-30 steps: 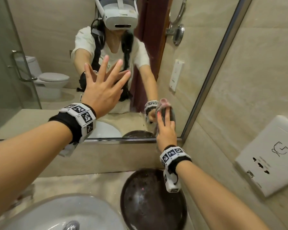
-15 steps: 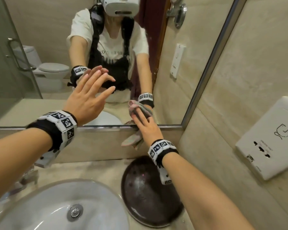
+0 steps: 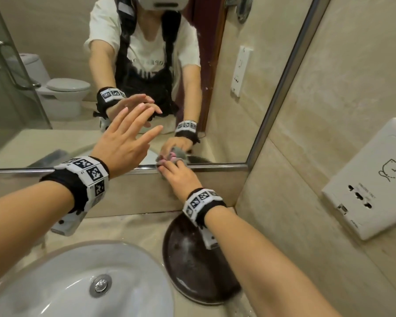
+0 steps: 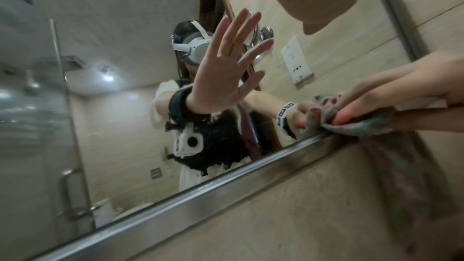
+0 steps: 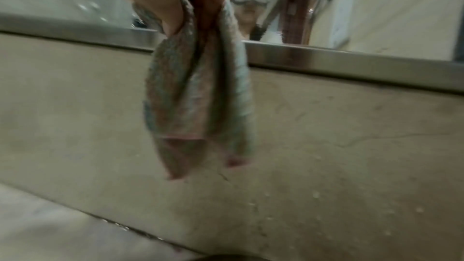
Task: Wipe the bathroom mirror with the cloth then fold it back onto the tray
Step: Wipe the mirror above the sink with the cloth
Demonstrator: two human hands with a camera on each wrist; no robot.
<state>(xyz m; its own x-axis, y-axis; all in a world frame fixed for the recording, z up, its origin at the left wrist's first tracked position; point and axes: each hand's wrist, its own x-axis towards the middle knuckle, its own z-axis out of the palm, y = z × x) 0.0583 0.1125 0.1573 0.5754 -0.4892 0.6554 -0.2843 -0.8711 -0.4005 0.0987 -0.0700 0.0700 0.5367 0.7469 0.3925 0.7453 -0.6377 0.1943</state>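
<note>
The mirror fills the wall ahead, with a metal frame along its bottom edge. My right hand grips a grey and pink cloth and holds it against the glass at that lower edge, above the tray. The rest of the cloth hangs down over the stone backsplash; in the head view the hand hides most of it. My left hand is raised with straight, spread fingers close to the glass, holding nothing. The dark brown round tray lies on the counter under my right forearm, with nothing on it.
A white basin with a metal drain sits at the lower left beside the tray. The tiled side wall on the right carries a white box. The mirror ends at a metal corner strip.
My right hand has dragged the cloth down and to the left, from the mirror's right side to its bottom edge. The left hand has sunk lower, still spread.
</note>
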